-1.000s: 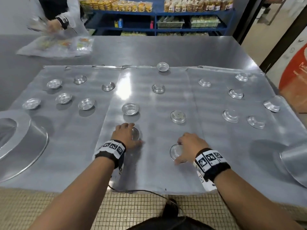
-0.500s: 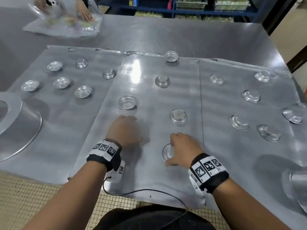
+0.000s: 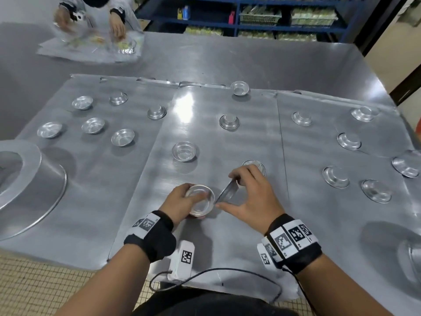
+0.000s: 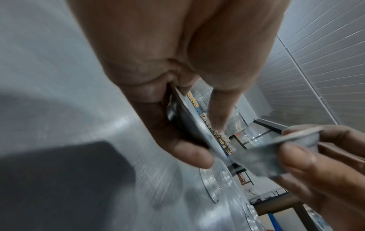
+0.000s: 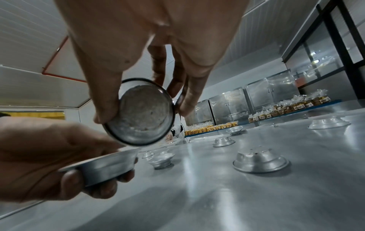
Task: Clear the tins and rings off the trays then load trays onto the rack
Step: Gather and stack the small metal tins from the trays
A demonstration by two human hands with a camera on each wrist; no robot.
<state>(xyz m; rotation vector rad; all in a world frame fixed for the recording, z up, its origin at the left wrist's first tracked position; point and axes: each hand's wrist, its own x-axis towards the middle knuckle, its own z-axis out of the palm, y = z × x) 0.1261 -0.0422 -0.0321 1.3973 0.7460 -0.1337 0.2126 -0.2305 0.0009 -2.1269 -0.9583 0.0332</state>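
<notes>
Three flat metal trays lie side by side; the middle tray [image 3: 227,238] is under both hands. My left hand [image 3: 193,202] grips a small round tin [image 3: 204,199], mouth up, just above that tray. My right hand [image 3: 227,192] pinches a second tin [image 3: 229,190] between thumb and fingers, tilted on edge against the first tin's rim. The right wrist view shows the pinched tin's [image 5: 144,115] inside and the left-hand tin [image 5: 102,162] below it. Several other tins sit on the trays, such as an upright tin [image 3: 184,151] and an upside-down tin [image 3: 229,122].
A large upturned metal bowl [image 3: 25,179] stands at the left edge and another bowl [image 3: 410,258] at the right. Across the table a person [image 3: 114,21] handles plastic bags [image 3: 91,46]. Blue shelves [image 3: 250,23] stand behind. A cable [image 3: 216,270] hangs over the near edge.
Both hands have lifted their tins off the middle tray and brought them together; the right tin now tilts on edge against the left one. The view has moved closer.
</notes>
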